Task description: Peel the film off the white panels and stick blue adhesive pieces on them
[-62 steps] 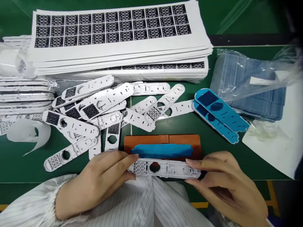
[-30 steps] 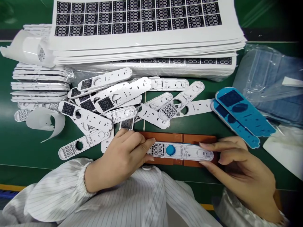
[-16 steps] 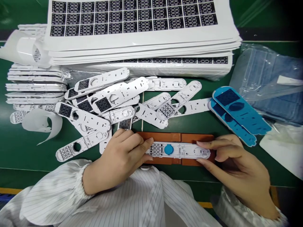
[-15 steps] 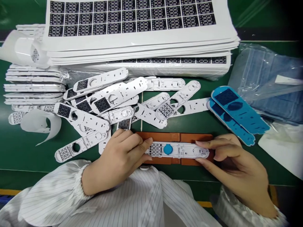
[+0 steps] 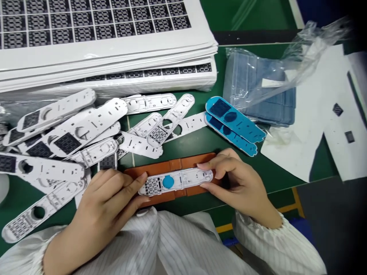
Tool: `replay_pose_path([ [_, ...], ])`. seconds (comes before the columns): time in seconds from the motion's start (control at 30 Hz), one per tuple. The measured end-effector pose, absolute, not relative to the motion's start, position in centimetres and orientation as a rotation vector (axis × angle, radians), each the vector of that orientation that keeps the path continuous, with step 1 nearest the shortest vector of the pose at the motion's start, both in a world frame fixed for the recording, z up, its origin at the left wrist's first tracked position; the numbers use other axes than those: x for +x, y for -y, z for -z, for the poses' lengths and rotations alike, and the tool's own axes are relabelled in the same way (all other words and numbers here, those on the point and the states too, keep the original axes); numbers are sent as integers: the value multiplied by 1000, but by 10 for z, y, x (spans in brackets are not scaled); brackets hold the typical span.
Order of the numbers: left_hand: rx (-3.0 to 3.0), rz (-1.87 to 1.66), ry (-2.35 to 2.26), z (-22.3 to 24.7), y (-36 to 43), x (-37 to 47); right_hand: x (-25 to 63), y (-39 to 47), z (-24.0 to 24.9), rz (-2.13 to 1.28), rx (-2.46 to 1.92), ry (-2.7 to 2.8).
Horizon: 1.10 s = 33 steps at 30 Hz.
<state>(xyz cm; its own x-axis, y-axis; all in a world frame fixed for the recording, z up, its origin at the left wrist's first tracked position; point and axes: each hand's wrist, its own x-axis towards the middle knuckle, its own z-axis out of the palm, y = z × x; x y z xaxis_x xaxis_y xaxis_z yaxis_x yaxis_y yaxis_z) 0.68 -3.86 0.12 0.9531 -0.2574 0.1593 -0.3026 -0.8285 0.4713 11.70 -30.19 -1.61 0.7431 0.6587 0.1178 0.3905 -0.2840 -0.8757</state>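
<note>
While your green table (image 5: 266,23) spreads out under everything, a fat stack of printed paper (image 5: 100,47) lies past the brown tray (image 5: 160,167), up and to its left. A messy heap of white strips (image 5: 96,124) lies nearer, left of the tray and just past it. Past the tray on its right is a clear bag (image 5: 309,61) with flat blue things (image 5: 258,82) inside.

Your left hand (image 5: 100,202) pinches the left end of one white piece (image 5: 185,178), and your right hand (image 5: 241,185) pinches its right end. You have that white piece over the tray's middle; how deep it sits can't be told.

Two blue strips (image 5: 242,121) overlap past the tray's right end. Smallest, a round blue spot (image 5: 168,181) fills your white piece's hole.
</note>
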Motion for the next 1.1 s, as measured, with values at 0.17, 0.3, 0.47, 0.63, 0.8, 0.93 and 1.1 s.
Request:
replay_pose_path([
  [0.17, 2572, -132, 386, 0, 40, 6, 116, 303, 17, -343, -1890, 783],
  [0.3, 2537, -102, 383, 0, 39, 5, 116, 303, 18, -355, -1889, 781],
  [0.47, 2546, -97, 371, 1, 39, 4, 117, 302, 11, -405, -1948, 801],
  [0.63, 2595, -140, 346, 2, 41, 3, 116, 299, 2, -470, -2023, 781],
  [0.8, 2656, -205, 377, 0, 44, 5, 115, 300, 5, -370, -2050, 813],
  [0.93, 2697, -233, 420, 1, 43, 6, 117, 302, 12, -214, -2051, 970],
  [1.1, 2692, -285, 442, 2, 40, 7, 117, 305, 15, -108, -2009, 1075],
])
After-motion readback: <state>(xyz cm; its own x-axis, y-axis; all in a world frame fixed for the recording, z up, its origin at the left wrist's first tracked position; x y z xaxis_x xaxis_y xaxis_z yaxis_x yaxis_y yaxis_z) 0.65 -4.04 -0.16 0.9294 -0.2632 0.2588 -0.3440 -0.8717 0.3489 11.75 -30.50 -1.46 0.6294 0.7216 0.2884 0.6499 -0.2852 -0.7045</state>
